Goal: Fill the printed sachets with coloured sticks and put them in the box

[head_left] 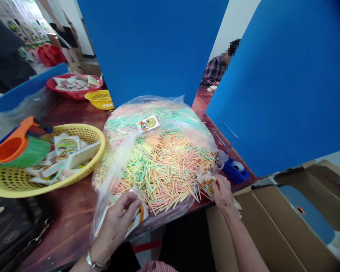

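A large clear plastic bag (117, 156) lies spread on the table, heaped with thin pastel sticks (170, 166) in yellow, green, pink and orange. My right hand (223, 192) pinches a small printed clear packet (206, 182) at the heap's right edge. At the front left of the bag, my left hand (117, 217) is curled over a stack of printed packets (138, 219). Its fingertips are drawn together; whether anything is between them I cannot make out. A small box with a cartoon print (148, 124) rests on top of the bag.
Left is a yellow basket (98, 145) of printed packs with an orange scoop (10, 147). A red basket (56, 87) and a smaller yellow one (99, 99) stand behind. Right are a blue tape dispenser (236, 172) and cardboard box (269, 215). Blue panels (155, 49) stand behind; people are beyond.
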Demonstrator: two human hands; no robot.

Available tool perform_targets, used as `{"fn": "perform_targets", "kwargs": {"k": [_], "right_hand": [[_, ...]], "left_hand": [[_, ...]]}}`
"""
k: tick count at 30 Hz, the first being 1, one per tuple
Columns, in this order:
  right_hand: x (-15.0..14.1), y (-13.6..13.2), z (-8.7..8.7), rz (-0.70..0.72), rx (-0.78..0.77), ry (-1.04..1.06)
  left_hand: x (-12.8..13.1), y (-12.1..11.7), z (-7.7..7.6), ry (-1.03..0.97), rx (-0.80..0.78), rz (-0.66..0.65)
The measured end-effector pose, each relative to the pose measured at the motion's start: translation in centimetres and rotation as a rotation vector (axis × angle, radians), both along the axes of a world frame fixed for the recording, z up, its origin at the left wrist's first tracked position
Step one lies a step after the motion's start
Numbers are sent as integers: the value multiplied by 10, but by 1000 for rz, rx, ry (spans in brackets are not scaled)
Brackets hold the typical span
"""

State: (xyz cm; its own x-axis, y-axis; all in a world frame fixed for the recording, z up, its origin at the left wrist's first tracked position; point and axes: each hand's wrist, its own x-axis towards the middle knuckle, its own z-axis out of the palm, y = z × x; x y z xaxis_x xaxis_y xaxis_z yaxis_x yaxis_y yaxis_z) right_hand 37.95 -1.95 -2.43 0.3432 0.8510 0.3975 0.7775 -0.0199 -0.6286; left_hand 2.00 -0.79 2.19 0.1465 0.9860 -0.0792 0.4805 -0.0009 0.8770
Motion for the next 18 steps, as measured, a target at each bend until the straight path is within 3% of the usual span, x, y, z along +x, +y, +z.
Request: {"fn": "perform_targets", "kwargs": {"k": [4,9,12,14,18], "right_hand": [[-5,23,-32,-57,25,-114],[-21,41,-34,-151,10,-213],[-26,34,-20,-221,45,-341],[-38,34,-2,-182,125,-417],[-98,64,55,214,227,-315]], "left_hand": [[-15,-8,-12,331,271,28],[-20,-7,-13,663,530,73],[-19,-6,-11,750,535,68],[-18,-6,-10,776,515,54],[-15,-4,-6,811,441,45]]}}
